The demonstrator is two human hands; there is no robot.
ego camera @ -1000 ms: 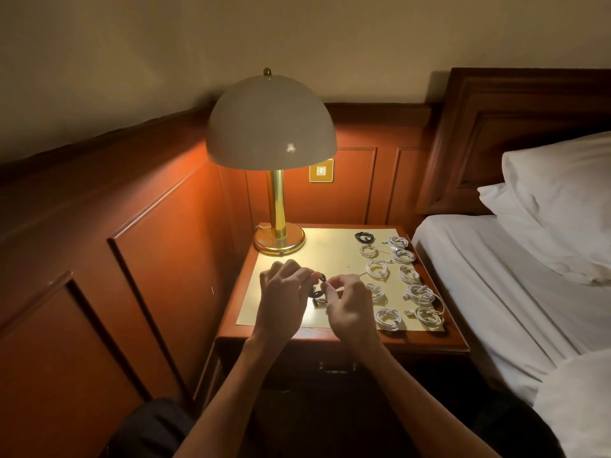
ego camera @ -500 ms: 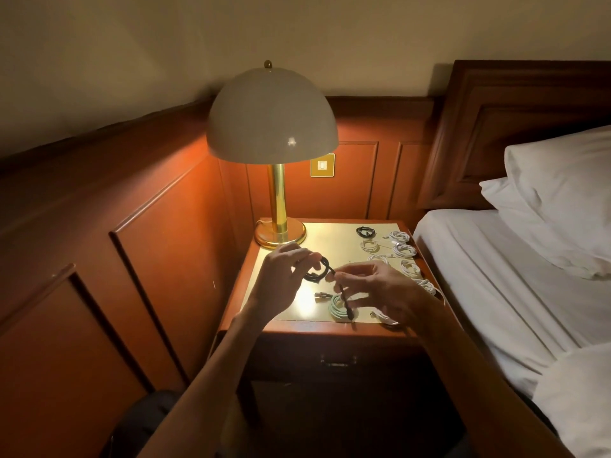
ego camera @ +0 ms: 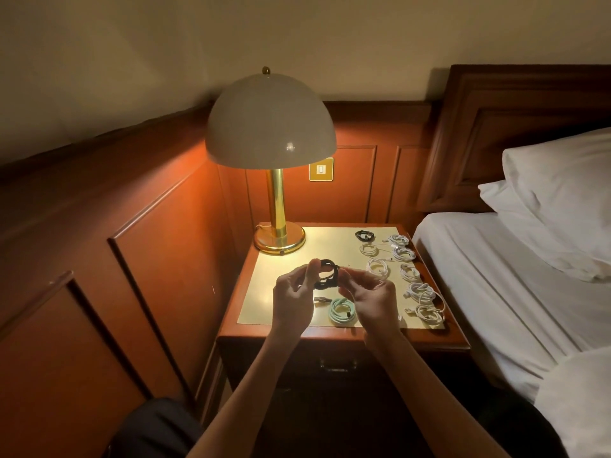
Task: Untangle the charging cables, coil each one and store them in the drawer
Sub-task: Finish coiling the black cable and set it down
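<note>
So half a second back the right hand [ego camera: 372, 299] was stretched out to the side pulling the loose tail, and now it's swung back in next to the left hand [ego camera: 292, 299]. Both are up over the middle of the surface [ego camera: 291, 259] with the black cable [ego camera: 325, 274] between them. The left fingers pinch the left side of the loop and the right fingers are curled onto its right side, so both hands have a grip on it. My guess is the tail just got wound in and this one's basically coiled, with only the end left to tuck. As for the room, the bed [ego camera: 512, 292] with its white pillow [ego camera: 562, 193] runs along the right, there's red wood panelling behind, and a dome lamp [ego camera: 271, 117] sits on the back left corner. The drawer [ego camera: 337, 368] under the front edge looks closed, so nothing's stored yet as far as I can tell. The white cables [ego camera: 418, 289] lie coiled in two rough rows down the right edge, with a second black coil [ego camera: 363, 235] at the back edge. A mint cable [ego camera: 340, 310] sits coiled at the front edge just below the hands, a loose plug [ego camera: 322, 299] beside it.
</note>
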